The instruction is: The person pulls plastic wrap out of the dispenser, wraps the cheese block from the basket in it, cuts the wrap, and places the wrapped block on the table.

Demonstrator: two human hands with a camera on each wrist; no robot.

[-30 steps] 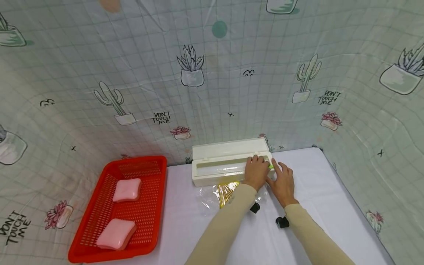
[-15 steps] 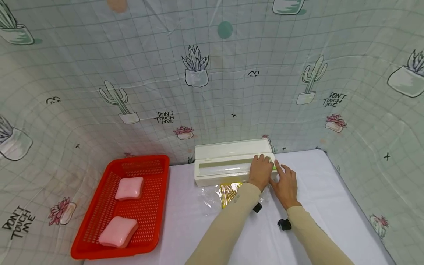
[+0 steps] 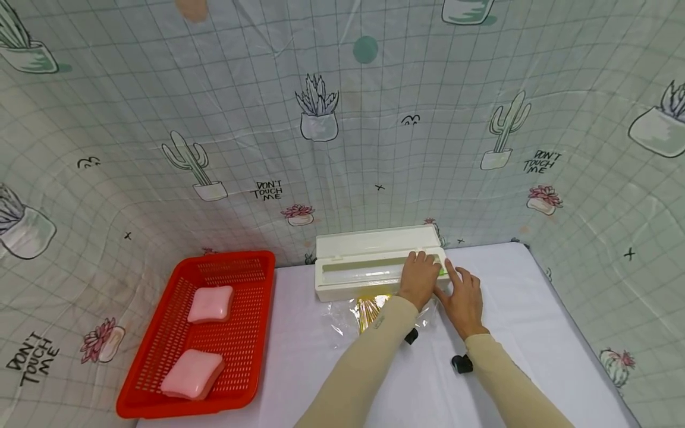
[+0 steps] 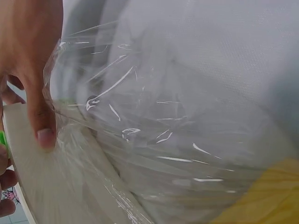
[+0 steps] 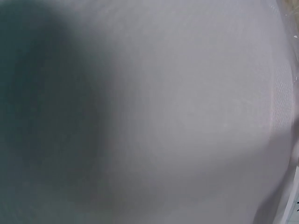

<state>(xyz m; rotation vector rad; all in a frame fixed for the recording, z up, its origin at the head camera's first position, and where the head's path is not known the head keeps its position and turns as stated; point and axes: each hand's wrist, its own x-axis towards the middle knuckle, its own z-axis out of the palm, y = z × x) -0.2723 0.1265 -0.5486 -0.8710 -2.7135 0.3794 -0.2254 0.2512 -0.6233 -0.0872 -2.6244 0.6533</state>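
Note:
In the head view, a long white cling film dispenser box (image 3: 342, 292) stands at the back of the table, its lid (image 3: 377, 241) raised. A pale clear roll (image 3: 369, 273) lies in its trough. My left hand (image 3: 417, 280) reaches over the trough's right part, fingers curled around the roll's end beside a small green piece (image 3: 442, 271). At the box's right end my right hand (image 3: 464, 304) holds it. The left wrist view shows the right thumb (image 4: 46, 135) on the box front, next to clear crinkled film (image 4: 154, 140). Blur fills most of the right wrist view.
A red perforated basket (image 3: 262, 339) with two pink soap-like blocks (image 3: 210, 304) stands at the left. A gold strip (image 3: 369, 310) in clear plastic lies before the box, partly under the left forearm. A patterned curtain (image 3: 353, 160) closes in the table's back and sides.
My left hand has shifted very slightly over the trough's right end. The right hand stays at the box's end. The whole head view has drifted slightly; the box remains in place.

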